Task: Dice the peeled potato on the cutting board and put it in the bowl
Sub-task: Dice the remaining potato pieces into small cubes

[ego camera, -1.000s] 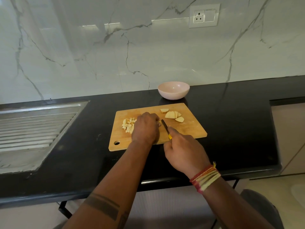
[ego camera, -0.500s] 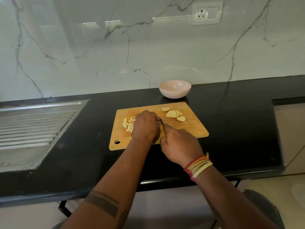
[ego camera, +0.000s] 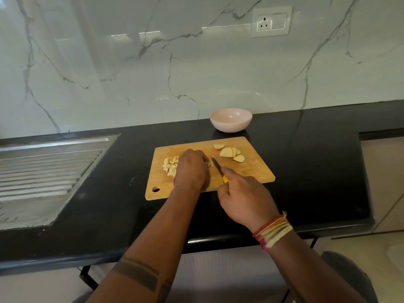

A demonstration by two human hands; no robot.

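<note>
The black table [ego camera: 306,171] carries a wooden board [ego camera: 258,171] near its front edge. A pale bowl [ego camera: 231,119] stands behind the board's back edge, just apart from it and near the marble wall; what shows of its inside holds nothing. A ribbed steel drainer [ego camera: 43,169] is set into the table's left end, well apart from the board. A socket plate [ego camera: 271,21] sits on the wall above the bowl.

On the board, a heap of dice [ego camera: 170,166] lies toward the left side. Potato slices [ego camera: 231,153] lie fanned near the back right corner, with one end piece [ego camera: 218,146] just behind them.

The left hand [ego camera: 192,169] rests knuckles-up at mid-board, curled over a piece that it hides almost wholly; only a sliver shows at the fingertips. Its grip is narrow, but on what exactly I cannot tell. The hand also screens the right edge of the dice heap. The right hand [ego camera: 244,200] is closed round the yellow handle of a knife [ego camera: 217,166], blade angled away toward the back left, tip just beside the left fingertips. Threads [ego camera: 273,230] band the right wrist.

Against half a second earlier, the right hand has drawn back toward the front edge and more blade shows; dice, slices and bowl lie unchanged.
</note>
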